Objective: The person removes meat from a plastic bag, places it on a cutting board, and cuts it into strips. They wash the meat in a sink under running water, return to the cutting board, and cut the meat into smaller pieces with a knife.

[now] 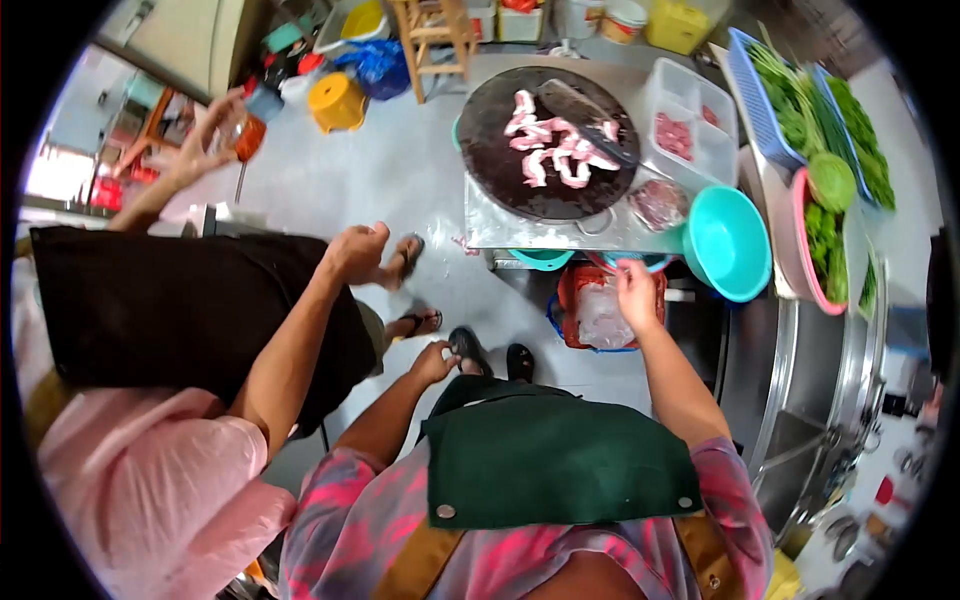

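Note:
My left hand hangs low over the floor beside the green apron, its fingers curled; whether it holds anything is too small to tell. My right hand is raised at the table's front edge, fingers bent together, above a red bag-lined bin. Beyond it, a round dark chopping board carries strips of pale pink meat and a cleaver. To the board's right lie a bag of meat, a divided clear container with red meat and a turquoise bowl.
A co-worker in a dark apron stands close on the left, one hand holding a jar. Blue baskets of greens and a pink basin line the right. A yellow stool and wooden stool stand behind.

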`<action>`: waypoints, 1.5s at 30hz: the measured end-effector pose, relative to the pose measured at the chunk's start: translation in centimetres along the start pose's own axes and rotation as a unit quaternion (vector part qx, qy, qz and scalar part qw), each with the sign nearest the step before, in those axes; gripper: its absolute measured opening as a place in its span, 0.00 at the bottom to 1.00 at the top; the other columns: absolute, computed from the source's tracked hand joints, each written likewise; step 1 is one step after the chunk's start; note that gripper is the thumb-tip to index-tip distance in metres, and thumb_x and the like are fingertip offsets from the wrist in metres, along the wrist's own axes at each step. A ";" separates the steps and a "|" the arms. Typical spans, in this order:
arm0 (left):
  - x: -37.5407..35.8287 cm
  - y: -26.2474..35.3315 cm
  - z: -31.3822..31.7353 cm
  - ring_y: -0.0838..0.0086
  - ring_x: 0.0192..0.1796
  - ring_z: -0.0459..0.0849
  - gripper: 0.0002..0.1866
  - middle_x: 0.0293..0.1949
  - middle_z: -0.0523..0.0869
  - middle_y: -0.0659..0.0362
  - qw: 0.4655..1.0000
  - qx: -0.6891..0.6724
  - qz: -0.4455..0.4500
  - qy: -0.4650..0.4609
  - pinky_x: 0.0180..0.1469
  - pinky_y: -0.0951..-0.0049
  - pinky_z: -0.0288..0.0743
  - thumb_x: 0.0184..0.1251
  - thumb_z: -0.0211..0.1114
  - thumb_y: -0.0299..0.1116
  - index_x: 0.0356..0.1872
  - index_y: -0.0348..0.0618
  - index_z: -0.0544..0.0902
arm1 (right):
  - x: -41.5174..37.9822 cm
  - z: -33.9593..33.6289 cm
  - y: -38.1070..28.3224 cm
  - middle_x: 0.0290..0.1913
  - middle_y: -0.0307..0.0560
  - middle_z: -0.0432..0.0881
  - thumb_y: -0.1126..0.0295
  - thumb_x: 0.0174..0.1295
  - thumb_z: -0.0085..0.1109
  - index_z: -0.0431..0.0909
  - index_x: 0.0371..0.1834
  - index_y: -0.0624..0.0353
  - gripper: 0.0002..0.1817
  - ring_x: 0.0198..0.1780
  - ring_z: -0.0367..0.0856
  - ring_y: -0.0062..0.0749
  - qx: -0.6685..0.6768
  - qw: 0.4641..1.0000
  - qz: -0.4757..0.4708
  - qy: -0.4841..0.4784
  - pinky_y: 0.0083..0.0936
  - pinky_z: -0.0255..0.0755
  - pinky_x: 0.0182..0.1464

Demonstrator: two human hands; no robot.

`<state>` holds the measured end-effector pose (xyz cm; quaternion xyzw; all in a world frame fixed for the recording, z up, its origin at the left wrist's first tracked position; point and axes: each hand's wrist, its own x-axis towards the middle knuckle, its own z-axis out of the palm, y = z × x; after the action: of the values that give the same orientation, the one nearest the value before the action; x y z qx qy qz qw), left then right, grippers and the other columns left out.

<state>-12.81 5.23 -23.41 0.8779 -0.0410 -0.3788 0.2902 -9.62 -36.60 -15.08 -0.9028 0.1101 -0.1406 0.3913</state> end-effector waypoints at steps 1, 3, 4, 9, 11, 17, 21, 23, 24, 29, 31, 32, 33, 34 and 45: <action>1.2 -0.8 0.2 0.58 0.52 0.78 0.26 0.48 0.79 0.45 1.000 -0.002 0.001 0.006 0.54 0.65 0.71 0.55 0.65 0.44 0.49 0.35 0.76 | 2.0 0.2 -1.1 0.35 0.52 0.78 0.75 0.57 0.52 0.75 0.36 0.61 0.05 0.39 0.77 0.45 -0.034 0.999 0.027 0.010 0.31 0.71 0.44; 4.6 -3.3 1.0 0.55 0.54 0.76 0.27 0.50 0.79 0.46 0.999 -0.017 -0.029 0.015 0.57 0.63 0.68 0.54 0.62 0.48 0.48 0.36 0.78 | 4.9 1.9 -0.2 0.36 0.53 0.76 0.77 0.57 0.51 0.74 0.37 0.61 0.06 0.40 0.76 0.46 -0.061 0.997 0.036 0.037 0.32 0.70 0.45; 6.1 -3.7 0.8 0.56 0.53 0.77 0.27 0.49 0.79 0.45 0.997 -0.031 -0.061 0.025 0.56 0.63 0.68 0.54 0.62 0.49 0.47 0.35 0.78 | 6.1 2.8 1.8 0.36 0.52 0.76 0.77 0.56 0.50 0.73 0.38 0.61 0.06 0.41 0.75 0.46 -0.053 0.997 0.021 0.053 0.32 0.69 0.45; 17.0 -8.9 2.3 0.56 0.47 0.80 0.23 0.42 0.82 0.45 0.978 -0.115 -0.151 0.086 0.50 0.63 0.72 0.52 0.62 0.44 0.42 0.33 0.80 | 8.0 3.9 3.7 0.40 0.52 0.74 0.81 0.55 0.47 0.70 0.40 0.63 0.10 0.45 0.74 0.46 -0.211 0.973 -0.023 0.085 0.33 0.67 0.49; 22.4 -12.9 4.4 0.56 0.41 0.82 0.22 0.36 0.83 0.45 0.969 -0.138 -0.178 0.100 0.45 0.62 0.74 0.51 0.62 0.43 0.40 0.33 0.79 | 7.6 3.8 4.0 0.40 0.52 0.73 0.82 0.55 0.46 0.69 0.40 0.65 0.09 0.45 0.73 0.44 -0.203 0.975 -0.014 0.092 0.31 0.66 0.51; 33.0 -14.4 3.4 0.55 0.52 0.76 0.22 0.48 0.77 0.46 0.950 -0.190 -0.224 0.110 0.54 0.62 0.69 0.52 0.62 0.41 0.47 0.39 0.75 | 5.9 0.8 7.5 0.49 0.50 0.70 0.80 0.61 0.42 0.65 0.51 0.68 0.14 0.51 0.68 0.36 -0.233 0.970 -0.012 0.072 0.26 0.59 0.58; 38.5 -14.0 2.9 0.57 0.54 0.74 0.21 0.52 0.74 0.48 0.940 -0.220 -0.225 0.131 0.55 0.62 0.69 0.55 0.61 0.38 0.49 0.40 0.74 | 5.5 -0.4 7.4 0.58 0.53 0.66 0.74 0.62 0.48 0.58 0.61 0.71 0.24 0.58 0.65 0.39 -0.179 0.981 0.040 0.063 0.29 0.56 0.62; 40.5 -13.3 2.6 0.57 0.55 0.73 0.22 0.53 0.73 0.48 0.935 -0.222 -0.248 0.119 0.56 0.63 0.69 0.54 0.61 0.38 0.50 0.41 0.74 | 5.0 -1.7 8.2 0.61 0.55 0.63 0.68 0.61 0.52 0.52 0.65 0.71 0.32 0.60 0.63 0.40 -0.180 0.982 0.022 0.054 0.33 0.54 0.64; 41.5 -13.2 2.8 0.57 0.56 0.73 0.22 0.53 0.73 0.49 0.933 -0.217 -0.266 0.105 0.57 0.63 0.68 0.54 0.61 0.38 0.51 0.42 0.73 | 5.4 -1.3 7.4 0.61 0.56 0.64 0.69 0.62 0.51 0.53 0.65 0.71 0.31 0.61 0.63 0.41 -0.122 0.991 -0.051 0.024 0.32 0.54 0.65; 48.3 -15.0 8.6 0.52 0.56 0.72 0.24 0.54 0.71 0.46 0.953 -0.184 -0.219 0.097 0.57 0.59 0.68 0.53 0.61 0.36 0.53 0.43 0.72 | 5.4 -0.8 5.8 0.59 0.57 0.65 0.67 0.63 0.50 0.56 0.62 0.70 0.27 0.59 0.64 0.43 -0.240 0.969 -0.051 0.032 0.35 0.55 0.63; 50.9 -14.7 10.1 0.52 0.56 0.72 0.25 0.55 0.69 0.45 0.952 -0.202 -0.209 0.094 0.58 0.60 0.68 0.53 0.61 0.37 0.55 0.45 0.72 | 5.9 0.0 5.3 0.58 0.58 0.65 0.66 0.63 0.49 0.58 0.60 0.70 0.26 0.58 0.64 0.44 -0.262 0.963 -0.057 0.028 0.37 0.56 0.62; 52.0 -14.5 10.8 0.52 0.56 0.72 0.26 0.56 0.68 0.45 0.952 -0.212 -0.198 0.093 0.59 0.60 0.68 0.53 0.61 0.38 0.56 0.47 0.72 | 6.2 0.3 5.0 0.58 0.58 0.66 0.65 0.63 0.49 0.58 0.60 0.70 0.26 0.58 0.64 0.44 -0.271 0.961 -0.059 0.026 0.37 0.56 0.62; 53.0 -14.4 11.6 0.52 0.56 0.72 0.26 0.56 0.68 0.45 0.951 -0.219 -0.198 0.093 0.59 0.60 0.68 0.53 0.61 0.38 0.56 0.47 0.72 | 6.4 0.5 4.8 0.58 0.58 0.66 0.65 0.63 0.49 0.59 0.59 0.70 0.25 0.58 0.65 0.45 -0.278 0.958 -0.062 0.026 0.38 0.56 0.61; 54.1 -14.3 12.3 0.53 0.59 0.70 0.26 0.60 0.64 0.46 0.941 -0.244 -0.216 0.091 0.60 0.60 0.66 0.54 0.62 0.37 0.57 0.48 0.70 | 6.6 0.8 4.6 0.57 0.59 0.66 0.65 0.64 0.49 0.60 0.58 0.69 0.24 0.57 0.65 0.45 -0.286 0.956 -0.064 0.023 0.38 0.56 0.61; 59.5 -17.4 19.9 0.56 0.56 0.70 0.25 0.62 0.64 0.49 0.886 -0.334 -0.283 0.150 0.56 0.63 0.69 0.56 0.62 0.34 0.57 0.48 0.70 | 7.7 2.6 4.2 0.54 0.62 0.68 0.60 0.66 0.47 0.67 0.51 0.67 0.20 0.53 0.66 0.50 -0.330 0.939 -0.098 0.010 0.45 0.59 0.57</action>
<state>13.08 -7.24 -81.83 0.7496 0.3823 -0.3001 0.4493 -1.93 -40.05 -18.55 -0.9860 0.0651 -0.1433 0.0546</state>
